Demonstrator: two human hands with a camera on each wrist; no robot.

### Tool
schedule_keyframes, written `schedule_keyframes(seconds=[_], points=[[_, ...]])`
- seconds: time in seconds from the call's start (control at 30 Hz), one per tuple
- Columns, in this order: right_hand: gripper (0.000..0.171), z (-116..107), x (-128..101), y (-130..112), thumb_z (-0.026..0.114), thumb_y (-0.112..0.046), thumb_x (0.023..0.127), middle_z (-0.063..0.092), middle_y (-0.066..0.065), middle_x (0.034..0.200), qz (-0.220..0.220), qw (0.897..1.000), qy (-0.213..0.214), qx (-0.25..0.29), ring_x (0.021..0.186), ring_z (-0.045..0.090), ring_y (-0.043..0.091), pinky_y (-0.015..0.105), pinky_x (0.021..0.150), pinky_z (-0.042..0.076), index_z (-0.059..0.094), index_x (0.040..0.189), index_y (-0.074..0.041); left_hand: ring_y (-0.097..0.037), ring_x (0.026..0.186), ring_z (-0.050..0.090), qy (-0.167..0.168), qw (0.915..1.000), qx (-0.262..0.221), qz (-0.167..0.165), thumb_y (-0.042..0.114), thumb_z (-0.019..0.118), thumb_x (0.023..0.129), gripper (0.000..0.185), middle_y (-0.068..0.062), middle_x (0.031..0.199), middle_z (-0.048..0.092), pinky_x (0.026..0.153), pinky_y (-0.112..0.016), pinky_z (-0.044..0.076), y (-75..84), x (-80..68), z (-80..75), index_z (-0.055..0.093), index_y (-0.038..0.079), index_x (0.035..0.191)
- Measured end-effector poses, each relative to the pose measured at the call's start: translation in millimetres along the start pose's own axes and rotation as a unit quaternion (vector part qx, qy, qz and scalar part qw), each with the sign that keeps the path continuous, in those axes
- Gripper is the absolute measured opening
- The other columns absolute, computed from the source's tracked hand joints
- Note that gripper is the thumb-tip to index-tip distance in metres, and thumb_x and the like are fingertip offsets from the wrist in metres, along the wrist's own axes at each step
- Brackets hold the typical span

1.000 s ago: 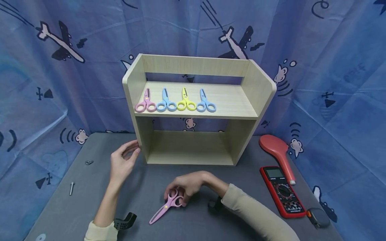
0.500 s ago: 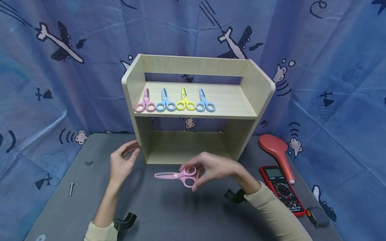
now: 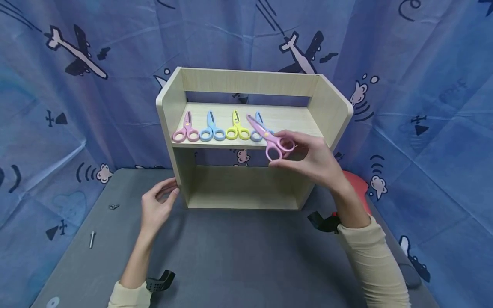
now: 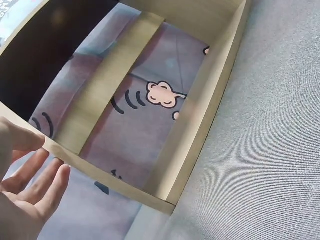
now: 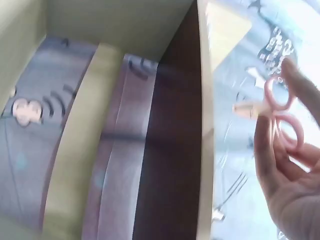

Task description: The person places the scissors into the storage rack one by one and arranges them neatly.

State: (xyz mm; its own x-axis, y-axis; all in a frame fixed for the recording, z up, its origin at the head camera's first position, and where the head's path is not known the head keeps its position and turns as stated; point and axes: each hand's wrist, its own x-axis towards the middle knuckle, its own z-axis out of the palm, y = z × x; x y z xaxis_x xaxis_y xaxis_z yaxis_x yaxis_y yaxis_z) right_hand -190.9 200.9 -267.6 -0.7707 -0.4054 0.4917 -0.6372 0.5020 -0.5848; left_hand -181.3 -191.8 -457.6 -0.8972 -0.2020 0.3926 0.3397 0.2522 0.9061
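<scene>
In the head view my right hand (image 3: 312, 158) pinches a pair of pink scissors (image 3: 272, 139) by its handle loops, blades up and left. It hovers before the upper shelf's front edge, partly covering the right-hand blue scissors (image 3: 257, 136). Along that shelf, left to right, lie pink scissors (image 3: 187, 129), blue scissors (image 3: 211, 129), yellow scissors (image 3: 236, 128), then the covered pair. My left hand (image 3: 158, 207) rests its fingertips against the left side panel of the wooden shelf unit (image 3: 246, 81). The left wrist view shows the thumb and fingers (image 4: 52, 187) at that panel's edge.
A bolt (image 3: 92, 239), a small metal piece (image 3: 113, 207) and a washer (image 3: 52, 302) lie on the grey table (image 3: 239, 261) at left. Behind my right arm show a red object (image 3: 356, 186) and a dark tape measure (image 3: 409, 276). A patterned blue curtain (image 3: 416, 85) surrounds the table.
My right hand has lifted the pink scissors off the table and carried them up and right to the upper shelf, turning the blades upward. My left hand has stayed at the panel.
</scene>
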Motion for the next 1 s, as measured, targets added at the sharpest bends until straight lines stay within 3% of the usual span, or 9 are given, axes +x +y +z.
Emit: schedule_keyframes(seconds=[0.13,0.23,0.47,0.7,1.0], points=[[0.058,-9.9,16.0,14.5,0.096,-0.013,0.083,0.076,0.018,0.111,0.044,0.995,0.061,-0.064,0.089,0.066,0.025,0.008,0.076,0.053,0.073,0.136,-0.004,0.007,0.105,0.071,0.000,1.0000,0.001,0.000,0.000,0.073,0.102,0.033,-0.025,0.129,0.076,0.083,-0.009,0.060,0.8,0.6,0.0,0.074,0.001,0.134],[0.053,-12.0,27.5,29.0,0.096,-0.018,0.085,0.076,0.019,0.104,0.072,0.990,0.077,-0.096,0.086,0.065,0.025,0.008,0.071,0.048,0.075,0.131,-0.003,0.008,0.105,0.071,0.000,1.0000,0.002,-0.002,0.001,0.073,0.102,0.033,-0.024,0.129,0.077,0.084,-0.009,0.061,1.1,0.3,-0.5,0.074,0.002,0.134],[0.046,-16.1,41.4,47.6,0.095,-0.028,0.086,0.074,0.019,0.095,0.122,0.982,0.061,-0.129,0.081,0.057,0.021,0.019,0.063,0.039,0.079,0.119,-0.001,0.009,0.105,0.070,-0.004,1.0000,0.003,-0.002,0.001,0.074,0.102,0.033,-0.024,0.130,0.077,0.084,-0.009,0.060,0.7,-0.5,-1.5,0.074,0.002,0.135],[0.051,-23.3,41.9,42.5,0.093,-0.037,0.088,0.071,0.016,0.098,0.158,0.979,0.020,-0.129,0.089,0.055,0.023,0.025,0.067,0.038,0.080,0.124,-0.004,0.008,0.105,0.071,-0.004,1.0000,0.001,0.001,0.001,0.073,0.102,0.033,-0.025,0.129,0.077,0.084,-0.010,0.061,0.4,0.1,-0.5,0.074,0.001,0.135],[0.063,-20.0,41.0,40.4,0.094,-0.051,0.084,0.075,0.019,0.101,0.183,0.973,0.026,-0.136,0.093,0.056,0.027,0.033,0.070,0.041,0.081,0.123,-0.003,0.009,0.103,0.071,0.001,1.0000,-0.001,-0.003,0.000,0.074,0.101,0.032,-0.026,0.128,0.077,0.082,-0.008,0.060,0.3,0.6,-0.7,0.074,-0.001,0.133]])
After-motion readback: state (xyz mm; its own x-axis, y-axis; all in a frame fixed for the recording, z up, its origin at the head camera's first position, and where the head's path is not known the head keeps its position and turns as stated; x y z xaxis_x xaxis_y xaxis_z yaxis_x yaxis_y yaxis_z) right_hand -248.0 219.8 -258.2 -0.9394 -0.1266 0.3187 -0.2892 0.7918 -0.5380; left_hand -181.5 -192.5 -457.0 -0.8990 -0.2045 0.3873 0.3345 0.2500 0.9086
